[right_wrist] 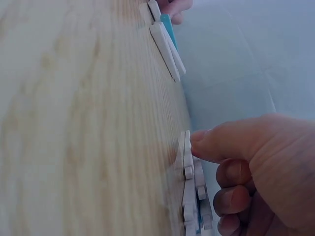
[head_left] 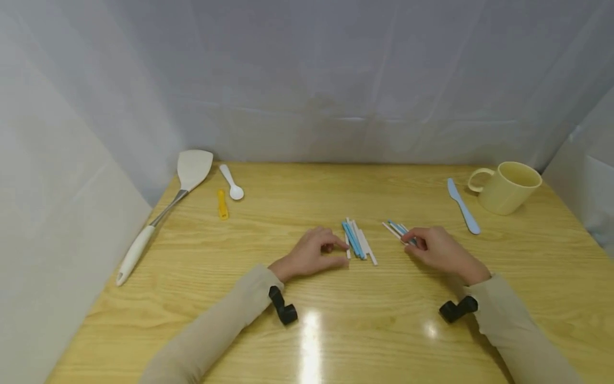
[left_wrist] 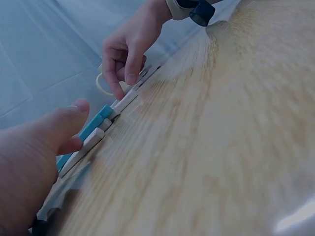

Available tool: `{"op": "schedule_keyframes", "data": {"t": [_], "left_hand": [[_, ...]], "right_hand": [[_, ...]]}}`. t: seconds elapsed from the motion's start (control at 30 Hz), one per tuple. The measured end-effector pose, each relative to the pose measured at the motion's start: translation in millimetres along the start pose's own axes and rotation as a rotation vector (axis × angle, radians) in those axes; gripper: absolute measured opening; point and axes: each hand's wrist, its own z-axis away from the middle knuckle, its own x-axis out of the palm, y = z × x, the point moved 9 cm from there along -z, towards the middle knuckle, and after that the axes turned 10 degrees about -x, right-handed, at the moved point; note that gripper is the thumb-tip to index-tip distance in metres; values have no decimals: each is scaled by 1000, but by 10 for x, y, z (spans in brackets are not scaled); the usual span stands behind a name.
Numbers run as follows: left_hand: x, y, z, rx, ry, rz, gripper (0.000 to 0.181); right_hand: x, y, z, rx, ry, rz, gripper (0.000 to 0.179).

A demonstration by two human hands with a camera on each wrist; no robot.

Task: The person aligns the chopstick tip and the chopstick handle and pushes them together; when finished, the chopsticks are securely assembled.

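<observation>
A small pile of slim blue and white sticks (head_left: 355, 240) lies mid-table. My left hand (head_left: 316, 252) is at its left side, thumb and forefinger apart, fingertips right at the sticks. In the left wrist view, its thumb (left_wrist: 66, 123) overlaps a blue stick (left_wrist: 93, 125). My right hand (head_left: 438, 250) pinches at the near end of a second group of white and blue sticks (head_left: 394, 228). Its thumb (right_wrist: 216, 142) touches the end of a white stick (right_wrist: 187, 155) in the right wrist view, with the other fingers curled; their far side is hidden.
A white-headed spatula (head_left: 158, 213), a white spoon (head_left: 232, 183) and a small yellow clip-like piece (head_left: 223, 205) lie on the left. At the right are a light blue knife (head_left: 463, 207) and a yellow mug (head_left: 509, 189). White cloth (head_left: 307, 106) hangs behind the wooden table (head_left: 364, 330).
</observation>
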Motion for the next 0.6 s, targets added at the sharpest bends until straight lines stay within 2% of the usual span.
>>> {"op": "schedule_keyframes", "data": {"t": [0.17,0.43,0.6], "left_hand": [[-36,-19,18,3,21,20,26],[-19,7,21,0,-2,-41,33],[-29,-14,15,-24,15,11,23]], "right_hand": [[15,-43,-29,-21,6,-36,18],[12,-27,-32,-5,-4,-10,27],[22,-57,-33,-22,2,-29,25]]}}
